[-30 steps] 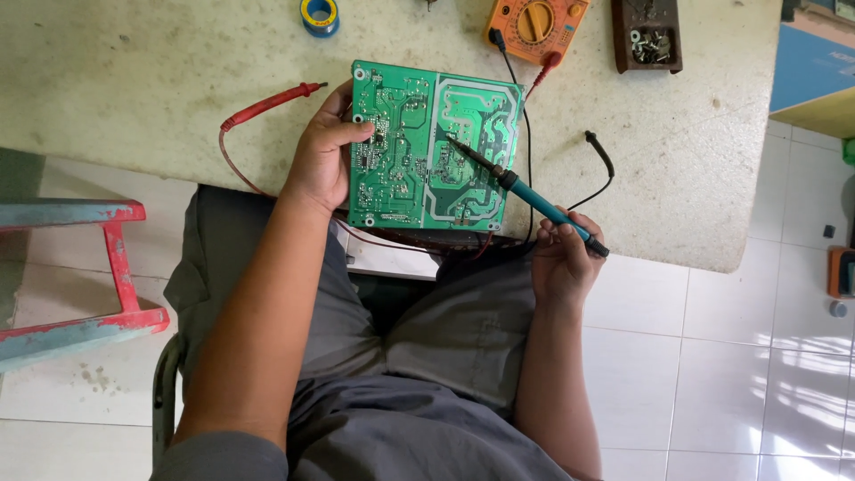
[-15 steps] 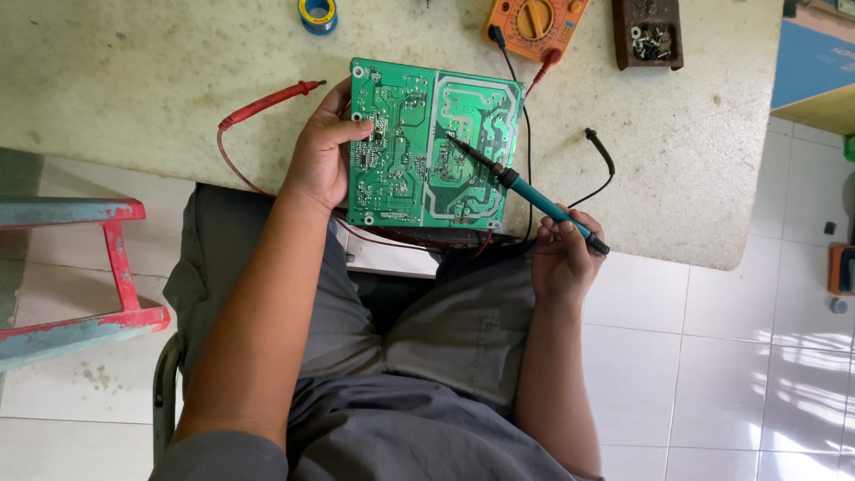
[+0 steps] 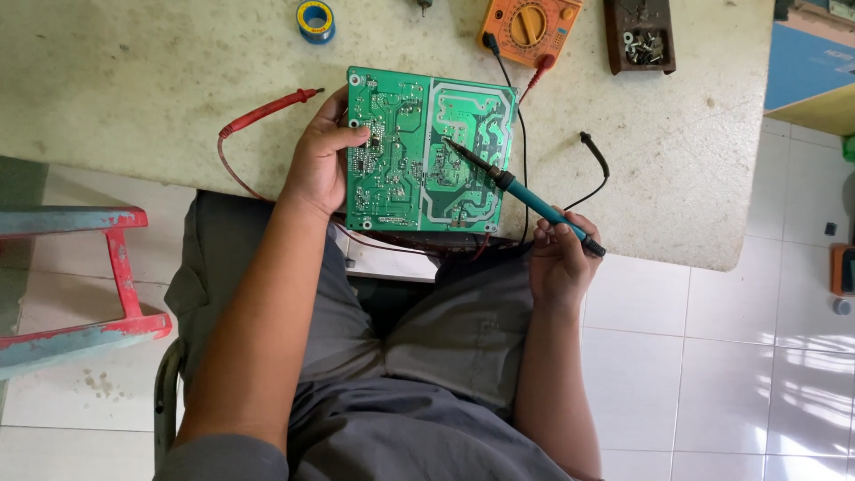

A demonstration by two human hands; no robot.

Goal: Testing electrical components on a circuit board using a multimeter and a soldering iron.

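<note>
Head view: left hand (image 3: pixel 321 165) grips circuit board (image 3: pixel 429 151); right hand (image 3: pixel 559 258) grips soldering iron (image 3: pixel 521 193); tray (image 3: pixel 614 36) holds screws (image 3: pixel 643 44).

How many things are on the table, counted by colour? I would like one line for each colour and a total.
Green: 1, the circuit board, held by the left hand
Teal: 1, the soldering iron, in the right hand
Orange: 1, the multimeter
Red: 1, the red probe
Black: 1, the black probe
Blue and yellow: 1, the solder spool
Brown: 1, the parts tray
Total: 7
</note>
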